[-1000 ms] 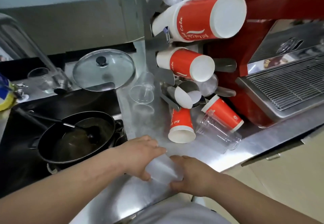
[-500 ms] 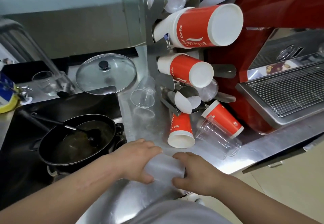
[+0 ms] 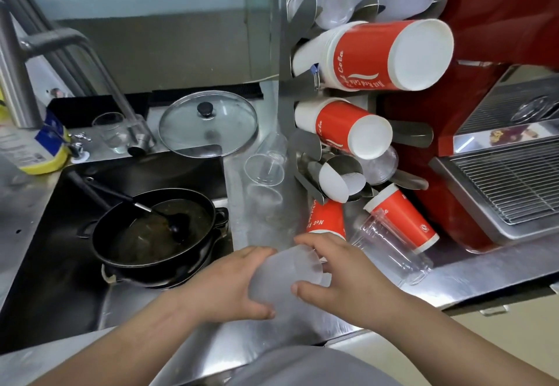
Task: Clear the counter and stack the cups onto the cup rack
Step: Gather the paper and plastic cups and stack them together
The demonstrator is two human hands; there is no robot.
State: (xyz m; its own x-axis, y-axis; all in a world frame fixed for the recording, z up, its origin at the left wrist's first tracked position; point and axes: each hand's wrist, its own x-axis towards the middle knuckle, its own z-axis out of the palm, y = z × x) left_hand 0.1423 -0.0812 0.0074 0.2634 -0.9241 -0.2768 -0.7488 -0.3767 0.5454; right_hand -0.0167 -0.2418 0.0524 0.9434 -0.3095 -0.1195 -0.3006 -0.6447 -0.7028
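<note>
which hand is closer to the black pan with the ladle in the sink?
Left. The left hand grips the frosted translucent plastic cup just right of the black pan. The right hand holds the cup's far side, further from the pan.

Two bare hands, the left hand (image 3: 230,287) and the right hand (image 3: 341,276), are showing. Four red-and-white paper cups are showing: a large one (image 3: 378,56) and a medium one (image 3: 344,127) on the rack, plus two on the counter (image 3: 325,219) (image 3: 402,216). One black pan (image 3: 151,231) and one round glass lid (image 3: 208,122) are sitting at left; clear plastic cups are overlapping, so no reliable count.
</note>
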